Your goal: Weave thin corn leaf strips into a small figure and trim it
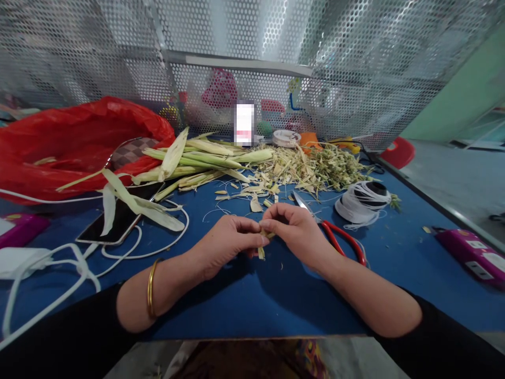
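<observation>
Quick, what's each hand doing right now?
Left hand: closed, pinching a small piece of husk.
Right hand: closed, fingertips on the same piece.

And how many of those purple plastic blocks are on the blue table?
2: the right block lies beyond the scissors; the left block is at the picture's left edge, partly cut off. More could be hidden under the clutter.
</observation>
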A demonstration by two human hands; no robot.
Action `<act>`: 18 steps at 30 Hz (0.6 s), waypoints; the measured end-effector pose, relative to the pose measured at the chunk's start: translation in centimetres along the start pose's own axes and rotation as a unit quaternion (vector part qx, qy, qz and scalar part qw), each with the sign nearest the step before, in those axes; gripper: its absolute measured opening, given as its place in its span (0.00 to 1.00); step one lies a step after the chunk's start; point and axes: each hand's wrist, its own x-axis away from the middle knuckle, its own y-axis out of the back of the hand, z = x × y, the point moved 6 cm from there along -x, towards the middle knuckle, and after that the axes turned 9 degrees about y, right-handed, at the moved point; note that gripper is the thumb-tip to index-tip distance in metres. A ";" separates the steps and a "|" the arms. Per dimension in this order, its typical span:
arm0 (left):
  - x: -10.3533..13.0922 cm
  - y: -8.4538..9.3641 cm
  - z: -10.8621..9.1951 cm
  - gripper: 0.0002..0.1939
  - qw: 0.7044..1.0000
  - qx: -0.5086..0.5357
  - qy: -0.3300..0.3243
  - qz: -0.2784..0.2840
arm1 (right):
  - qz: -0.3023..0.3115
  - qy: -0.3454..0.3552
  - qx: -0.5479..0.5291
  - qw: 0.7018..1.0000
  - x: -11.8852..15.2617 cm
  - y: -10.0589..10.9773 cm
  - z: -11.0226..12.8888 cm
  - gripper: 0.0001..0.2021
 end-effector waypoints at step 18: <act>-0.4 1.0 0.2 0.12 0.992 0.130 0.008 0.000 | -0.158 0.242 0.215 0.933 0.9 2.6 4.0 0.04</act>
